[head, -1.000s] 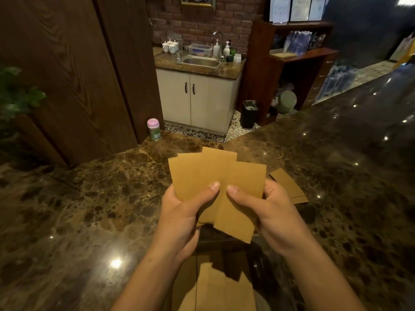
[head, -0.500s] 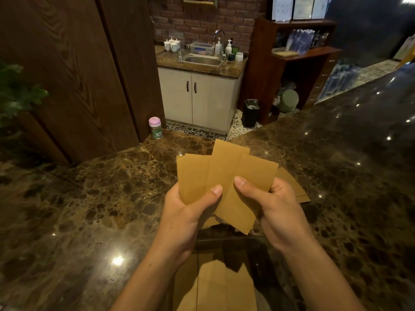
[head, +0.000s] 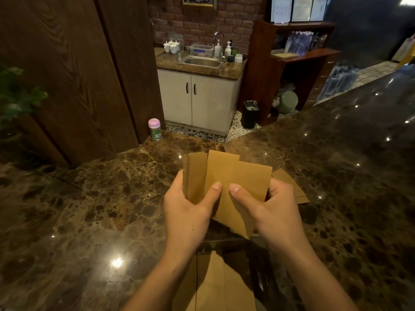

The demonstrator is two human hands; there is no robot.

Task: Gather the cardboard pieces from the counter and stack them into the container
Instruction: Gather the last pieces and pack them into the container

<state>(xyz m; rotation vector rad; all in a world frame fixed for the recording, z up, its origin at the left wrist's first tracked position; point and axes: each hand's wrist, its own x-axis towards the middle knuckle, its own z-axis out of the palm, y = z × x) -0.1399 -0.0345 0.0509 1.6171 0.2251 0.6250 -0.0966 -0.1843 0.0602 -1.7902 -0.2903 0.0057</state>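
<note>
Several tan cardboard pieces [head: 226, 176] are held upright above the dark marble counter [head: 89, 209], fanned and overlapping. My left hand [head: 186, 209] grips their left side with the thumb across the front. My right hand [head: 271, 212] grips the right-hand piece, thumb on its face. More cardboard pieces [head: 289, 185] lie flat on the counter just behind my right hand, partly hidden by it. Below my wrists a clear container [head: 265, 265] holds cardboard pieces [head: 215, 286] laid flat; its edges are hard to make out.
A pink-lidded green jar [head: 155, 129] stands at the counter's far edge by the wooden wall. Beyond the counter are a sink cabinet [head: 199, 99], a black bin [head: 250, 114] and wooden shelves [head: 298, 63]. A plant [head: 15, 95] sits at the left.
The fanned pieces have been pushed closer together and raised more upright. My two thumbs have come nearer to each other. The view has shifted slightly.
</note>
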